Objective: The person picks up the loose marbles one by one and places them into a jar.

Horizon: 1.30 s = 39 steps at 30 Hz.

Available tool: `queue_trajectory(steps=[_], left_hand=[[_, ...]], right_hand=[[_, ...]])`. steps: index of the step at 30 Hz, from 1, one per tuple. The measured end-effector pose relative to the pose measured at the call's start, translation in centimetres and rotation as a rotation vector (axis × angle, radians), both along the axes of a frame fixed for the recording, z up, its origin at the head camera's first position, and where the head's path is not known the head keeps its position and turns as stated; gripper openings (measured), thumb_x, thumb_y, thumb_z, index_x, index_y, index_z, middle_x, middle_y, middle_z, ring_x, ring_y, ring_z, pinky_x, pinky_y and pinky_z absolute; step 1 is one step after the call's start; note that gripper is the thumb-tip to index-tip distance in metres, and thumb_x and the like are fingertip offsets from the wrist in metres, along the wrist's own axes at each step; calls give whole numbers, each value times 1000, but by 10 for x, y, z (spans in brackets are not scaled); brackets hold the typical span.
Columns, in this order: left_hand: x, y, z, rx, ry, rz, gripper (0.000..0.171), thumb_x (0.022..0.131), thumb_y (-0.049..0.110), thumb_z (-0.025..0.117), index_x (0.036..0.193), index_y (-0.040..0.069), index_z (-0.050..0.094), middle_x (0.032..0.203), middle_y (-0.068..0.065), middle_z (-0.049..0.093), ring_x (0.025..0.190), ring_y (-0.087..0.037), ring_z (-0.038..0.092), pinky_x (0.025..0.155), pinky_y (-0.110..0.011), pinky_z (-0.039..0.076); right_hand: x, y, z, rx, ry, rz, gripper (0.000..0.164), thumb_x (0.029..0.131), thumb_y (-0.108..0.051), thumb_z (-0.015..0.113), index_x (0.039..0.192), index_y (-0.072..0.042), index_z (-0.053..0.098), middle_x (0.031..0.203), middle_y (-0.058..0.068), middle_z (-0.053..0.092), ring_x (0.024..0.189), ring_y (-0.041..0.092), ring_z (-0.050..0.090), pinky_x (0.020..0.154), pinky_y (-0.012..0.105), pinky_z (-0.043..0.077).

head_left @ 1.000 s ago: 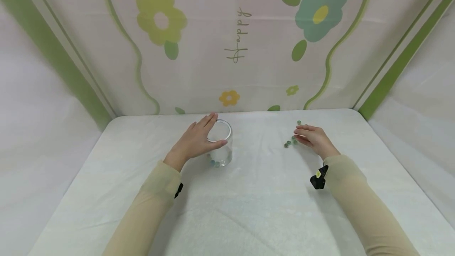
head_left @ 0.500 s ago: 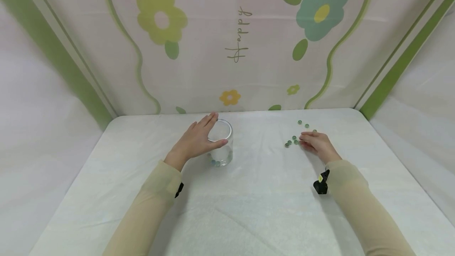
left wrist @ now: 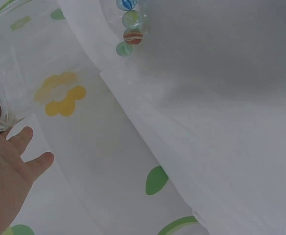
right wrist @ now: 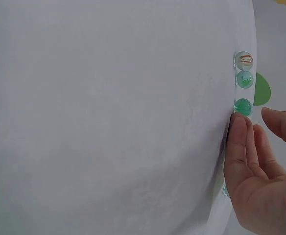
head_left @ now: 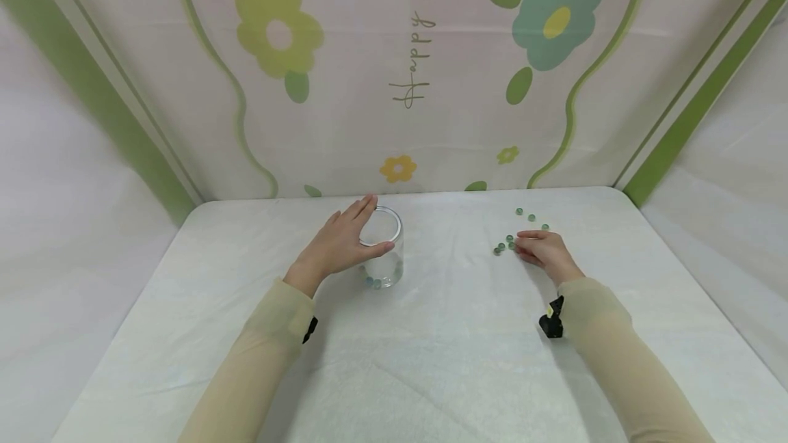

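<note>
A clear glass jar (head_left: 394, 258) stands upright on the table, with several marbles (left wrist: 132, 19) at its bottom. My left hand (head_left: 338, 243) holds the jar near its rim, thumb on the near side and fingers around the far side. At the right, my right hand (head_left: 546, 253) reaches low to a small group of green-tinted glass marbles (head_left: 501, 246). In the right wrist view its fingers are fairly straight, the thumb stands apart from them, and a fingertip is right at a green marble (right wrist: 243, 106). Two more marbles lie in line beyond that one.
Behind the right hand lie three more marbles, one of them (head_left: 531, 218) between the other two. A white cloth covers the table (head_left: 431, 361). A flower-printed curtain (head_left: 369, 122) hangs along the back edge, and white fabric walls stand at both sides.
My right hand first drew back to the right, uncovering marbles behind it, then came slightly left again to the group. The left hand and jar have stayed still.
</note>
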State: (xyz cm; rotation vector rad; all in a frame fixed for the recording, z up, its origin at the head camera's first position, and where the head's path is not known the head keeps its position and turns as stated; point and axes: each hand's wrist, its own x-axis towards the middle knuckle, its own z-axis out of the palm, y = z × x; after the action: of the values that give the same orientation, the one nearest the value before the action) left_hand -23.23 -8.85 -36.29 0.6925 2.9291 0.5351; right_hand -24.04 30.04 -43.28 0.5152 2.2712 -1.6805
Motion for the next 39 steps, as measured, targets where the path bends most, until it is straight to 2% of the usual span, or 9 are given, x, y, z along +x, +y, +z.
queue_trajectory(steps=[7,14,24,33,39], left_hand=[[0,0,0,-1,2,3,93,87,67,49,155,15,10,163,0,11,150,-19,15,121,-53,14],[0,0,0,-4,4,1,93,87,67,49,155,16,9,163,0,11,150,-19,15,121,-53,14],[-1,-1,-1,-10,12,-1,94,87,67,48,155,16,9,163,0,12,150,-18,15,121,-53,14],[-1,-1,-1,-1,9,-1,94,87,68,48,155,16,9,163,0,12,150,-19,16,121,-54,15],[0,0,0,3,4,1,94,87,68,48,155,17,9,163,0,11,150,-19,15,121,-53,13]], right_hand=[[-1,-5,-4,71,30,-7,50,94,-15,56,139,3,45,106,-1,58,75,-8,57,73,11,53],[0,-8,-5,117,52,0,48,94,-17,58,137,3,48,109,-1,59,74,-10,56,71,9,51],[-3,-14,-12,187,81,-29,44,93,-17,59,131,3,52,119,10,58,72,-8,52,66,8,49],[-5,-14,-12,187,70,-66,42,90,-15,61,129,2,55,90,-9,60,68,-7,53,63,9,48],[-3,-12,-11,171,69,-67,45,91,-15,61,131,2,53,87,-11,59,68,-8,53,64,9,49]])
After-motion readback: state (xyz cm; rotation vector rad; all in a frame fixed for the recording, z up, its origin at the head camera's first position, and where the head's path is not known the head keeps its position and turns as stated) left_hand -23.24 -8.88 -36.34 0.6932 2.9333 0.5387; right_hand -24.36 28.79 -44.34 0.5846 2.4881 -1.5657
